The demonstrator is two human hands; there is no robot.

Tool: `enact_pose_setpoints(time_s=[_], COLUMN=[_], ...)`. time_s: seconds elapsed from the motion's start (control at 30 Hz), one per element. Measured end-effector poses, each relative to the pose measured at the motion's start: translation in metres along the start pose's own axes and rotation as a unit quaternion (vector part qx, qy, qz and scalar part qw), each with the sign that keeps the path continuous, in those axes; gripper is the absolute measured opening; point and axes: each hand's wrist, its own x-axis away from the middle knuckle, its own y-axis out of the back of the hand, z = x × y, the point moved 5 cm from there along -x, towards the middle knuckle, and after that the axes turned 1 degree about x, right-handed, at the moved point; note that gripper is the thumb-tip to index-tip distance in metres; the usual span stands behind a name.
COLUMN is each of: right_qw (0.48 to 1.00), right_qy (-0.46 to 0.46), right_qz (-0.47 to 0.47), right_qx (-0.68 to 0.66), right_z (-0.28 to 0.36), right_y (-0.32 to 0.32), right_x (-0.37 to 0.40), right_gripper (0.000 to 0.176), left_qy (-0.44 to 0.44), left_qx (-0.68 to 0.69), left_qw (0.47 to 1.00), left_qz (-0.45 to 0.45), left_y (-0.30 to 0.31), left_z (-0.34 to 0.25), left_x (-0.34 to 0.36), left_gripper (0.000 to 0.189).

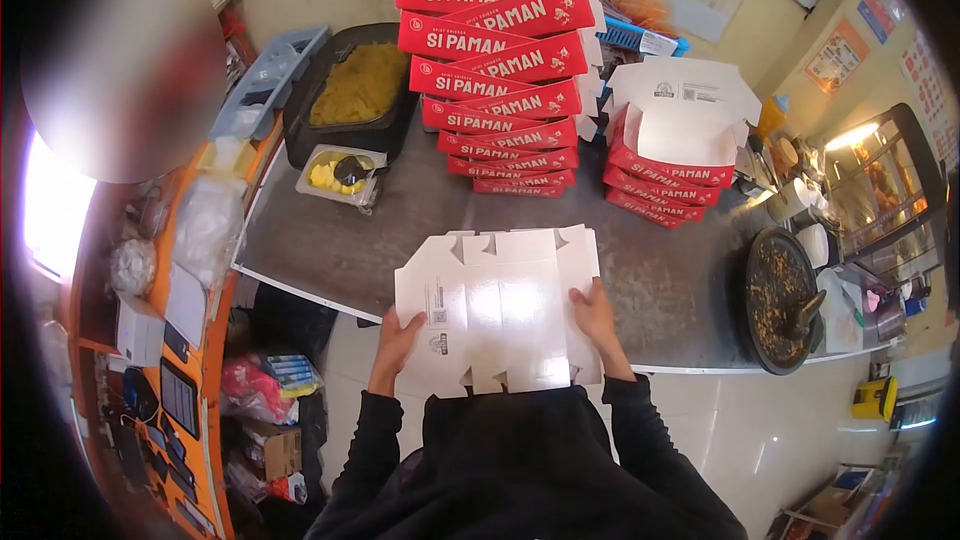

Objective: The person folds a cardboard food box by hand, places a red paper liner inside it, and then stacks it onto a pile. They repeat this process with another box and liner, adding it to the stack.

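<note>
At the left of the frame, an orange counter (192, 342) carries a tablet-like device (179, 396) and a clear plastic bag (207, 215). Farther right, toward the upper left, lies a light-blue compartment tray (265, 75). Beside it, on the dark worktop (300, 245), sits a black tray (296, 145) filled with a yellow-green mash (355, 85); just below is a plastic tub (318, 188) with yellow contents and a black object in it.

At lower centre, the left hand (398, 342) pinches the left edge of a flat white carton blank (500, 315), thumb lying on top. The blank is at the centre of the frame, in front of the black-clothed torso (515, 440), its notched flaps unfolded and printing toward its left side; another white edge shows along its right. Above it, a tall stack of red "SI PAMAN" boxes (505, 100) stands on the worktop. The right hand (597, 325) grips the blank's right edge, thumb likewise on top.

Right of centre stands a shorter stack of red boxes (668, 178), the topmost open with its white lid raised. Farther right are a dark mortar (765, 285) with a pestle (805, 313) resting in it, a lit glass display case (880, 190), and a yellow bin (874, 399) at the lower right.
</note>
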Motion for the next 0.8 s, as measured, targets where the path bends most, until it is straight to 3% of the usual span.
enact_pose_setpoints(time_s=[0.1, 0.2, 0.23, 0.3, 0.37, 0.4, 0.5, 0.53, 0.63, 0.77, 0.8], right_qw=[0.976, 0.987, 0.986, 0.954, 0.918, 0.910, 0.894, 0.893, 0.891, 0.887, 0.886], right_qy=[0.021, -0.038, 0.028, 0.154, 0.323, 0.330, 0.364, 0.361, 0.367, 0.352, 0.346], right_qz=[0.042, 0.085, 0.012, -0.134, 0.035, 0.074, 0.051, 0.054, 0.045, 0.069, 0.079], right_qx=[-0.210, 0.133, 0.164, 0.221, 0.229, 0.239, 0.255, 0.264, 0.262, 0.291, 0.297], right_z=[-0.050, -0.003, 0.022, 0.064, 0.062, 0.061, 0.062, 0.062, 0.063, 0.060, 0.059], right_y=[-0.034, -0.015, -0.008, -0.006, -0.050, -0.063, -0.062, -0.064, -0.063, -0.068, -0.068], right_x=[-0.015, 0.003, 0.011, 0.031, 0.043, 0.055, 0.064, 0.063, 0.063, 0.062, 0.062], right_gripper=[0.051, 0.063, 0.064, 0.066, 0.069, 0.066, 0.064, 0.063, 0.064, 0.063, 0.062], left_qy=[-0.046, -0.080, -0.081, -0.082, -0.076, -0.072, -0.046, 0.042, -0.084, -0.194, -0.207], left_qx=[0.031, -0.024, -0.030, -0.041, -0.126, -0.169, -0.013, 0.125, 0.008, -0.021, -0.012], left_qw=[0.998, 0.996, 0.996, 0.996, 0.989, 0.982, 0.998, 0.987, 0.993, 0.976, 0.975], left_qz=[0.033, 0.008, 0.001, -0.008, -0.032, -0.043, 0.036, 0.089, 0.081, 0.094, 0.079], left_y=[0.007, 0.009, 0.009, 0.006, 0.002, 0.001, 0.005, 0.002, -0.019, -0.096, -0.125], left_z=[-0.018, -0.008, -0.009, -0.014, -0.029, -0.037, -0.055, -0.077, -0.064, -0.001, -0.040], left_x=[0.004, -0.001, -0.001, -0.001, 0.006, 0.013, 0.027, 0.043, 0.035, 0.003, 0.011], left_gripper=[0.034, 0.031, 0.031, 0.030, 0.029, 0.028, 0.023, 0.020, 0.019, 0.072, 0.083])
